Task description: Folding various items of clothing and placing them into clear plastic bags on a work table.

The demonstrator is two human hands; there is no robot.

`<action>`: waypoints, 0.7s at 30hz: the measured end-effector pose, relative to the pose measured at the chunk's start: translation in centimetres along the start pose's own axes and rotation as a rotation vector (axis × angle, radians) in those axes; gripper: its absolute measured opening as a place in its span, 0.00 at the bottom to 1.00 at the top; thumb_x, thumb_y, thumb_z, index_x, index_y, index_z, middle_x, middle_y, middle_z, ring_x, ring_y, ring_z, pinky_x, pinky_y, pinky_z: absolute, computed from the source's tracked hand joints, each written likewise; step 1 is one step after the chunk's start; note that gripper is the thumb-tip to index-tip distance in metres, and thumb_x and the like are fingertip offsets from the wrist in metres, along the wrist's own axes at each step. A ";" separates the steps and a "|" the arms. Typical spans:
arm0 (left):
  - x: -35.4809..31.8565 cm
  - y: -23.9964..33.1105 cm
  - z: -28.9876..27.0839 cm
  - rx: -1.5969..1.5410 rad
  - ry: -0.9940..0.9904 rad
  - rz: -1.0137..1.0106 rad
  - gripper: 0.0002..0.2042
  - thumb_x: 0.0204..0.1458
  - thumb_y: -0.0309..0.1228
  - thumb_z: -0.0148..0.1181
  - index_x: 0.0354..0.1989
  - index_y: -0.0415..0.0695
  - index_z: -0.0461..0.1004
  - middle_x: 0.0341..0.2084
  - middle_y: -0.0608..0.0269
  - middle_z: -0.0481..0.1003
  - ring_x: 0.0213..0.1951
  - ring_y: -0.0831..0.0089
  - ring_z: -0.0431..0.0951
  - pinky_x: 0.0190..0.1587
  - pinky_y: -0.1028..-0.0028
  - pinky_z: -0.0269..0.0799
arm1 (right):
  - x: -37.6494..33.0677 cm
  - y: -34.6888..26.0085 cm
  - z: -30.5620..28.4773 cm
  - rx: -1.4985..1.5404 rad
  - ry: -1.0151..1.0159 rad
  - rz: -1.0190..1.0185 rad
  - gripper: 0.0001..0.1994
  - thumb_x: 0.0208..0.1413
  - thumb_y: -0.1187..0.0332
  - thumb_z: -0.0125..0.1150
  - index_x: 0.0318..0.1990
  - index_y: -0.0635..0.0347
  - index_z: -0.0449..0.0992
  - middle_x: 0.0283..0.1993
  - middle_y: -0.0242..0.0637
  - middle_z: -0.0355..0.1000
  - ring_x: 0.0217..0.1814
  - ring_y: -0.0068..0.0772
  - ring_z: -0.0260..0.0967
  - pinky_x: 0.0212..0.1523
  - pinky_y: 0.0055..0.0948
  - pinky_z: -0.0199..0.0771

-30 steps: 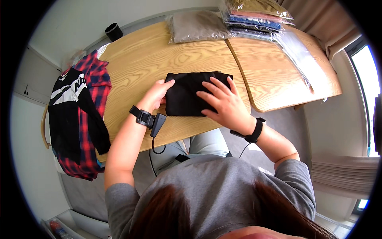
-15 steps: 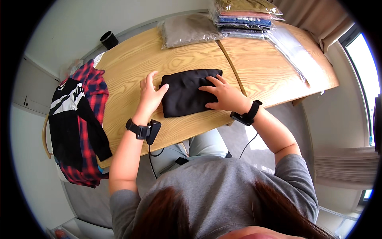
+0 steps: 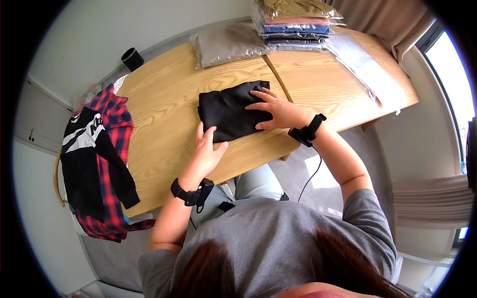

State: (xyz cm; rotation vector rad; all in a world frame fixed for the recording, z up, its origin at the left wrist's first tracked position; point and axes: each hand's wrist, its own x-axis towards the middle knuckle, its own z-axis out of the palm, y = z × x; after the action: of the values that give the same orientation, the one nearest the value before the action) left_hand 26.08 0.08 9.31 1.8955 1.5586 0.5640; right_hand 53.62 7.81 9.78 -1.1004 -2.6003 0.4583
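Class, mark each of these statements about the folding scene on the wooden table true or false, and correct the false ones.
1. The right hand lies flat on the folded black garment. True.
2. The left hand holds the black cup. False: it rests at the garment's near edge; the cup stands apart at the table's far corner.
3. A stack of bagged clothes sits at the far edge of the table. True.
4. The red plaid shirt lies under the black garment. False: it hangs off the table's left end.
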 end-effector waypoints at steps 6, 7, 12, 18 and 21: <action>-1.9 2.1 0.8 0.143 0.202 0.253 0.31 0.46 0.33 0.64 0.60 0.44 0.58 0.64 0.32 0.38 0.64 0.37 0.45 0.63 0.53 0.49 | -0.7 -2.2 -1.9 -0.173 0.152 -0.015 0.27 0.49 0.53 0.63 0.58 0.43 0.68 0.70 0.41 0.47 0.72 0.56 0.38 0.67 0.52 0.42; -2.4 2.3 0.5 0.209 0.194 0.283 0.33 0.45 0.34 0.64 0.61 0.47 0.58 0.65 0.34 0.38 0.64 0.37 0.44 0.62 0.50 0.48 | -0.9 -2.8 -2.3 -0.167 0.147 -0.026 0.26 0.49 0.53 0.62 0.57 0.44 0.69 0.70 0.40 0.48 0.72 0.55 0.39 0.68 0.52 0.42; -3.9 4.1 0.3 0.426 0.040 0.286 0.36 0.44 0.38 0.64 0.64 0.50 0.57 0.67 0.41 0.36 0.66 0.41 0.40 0.63 0.45 0.42 | -4.1 -2.3 -6.2 -0.120 0.142 -0.037 0.22 0.52 0.56 0.60 0.54 0.50 0.71 0.67 0.40 0.55 0.71 0.45 0.45 0.68 0.48 0.43; -4.0 2.0 3.1 0.381 0.209 0.297 0.34 0.48 0.42 0.60 0.63 0.45 0.56 0.65 0.38 0.40 0.65 0.39 0.42 0.63 0.46 0.43 | -10.6 14.6 -12.4 -0.121 0.354 0.626 0.21 0.49 0.58 0.62 0.48 0.60 0.73 0.47 0.47 0.73 0.47 0.51 0.70 0.50 0.39 0.70; -3.9 1.8 3.2 0.348 0.260 0.303 0.31 0.51 0.40 0.56 0.62 0.40 0.56 0.65 0.39 0.41 0.65 0.41 0.43 0.64 0.49 0.44 | -16.4 26.2 -13.4 -0.379 0.514 0.883 0.21 0.47 0.64 0.61 0.49 0.65 0.72 0.45 0.53 0.72 0.49 0.52 0.69 0.51 0.39 0.69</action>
State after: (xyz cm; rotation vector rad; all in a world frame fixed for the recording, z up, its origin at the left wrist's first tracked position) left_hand 28.66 -4.58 8.44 2.4297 1.6214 0.7306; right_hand 86.41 15.48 9.59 -2.1413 -1.6842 -0.1694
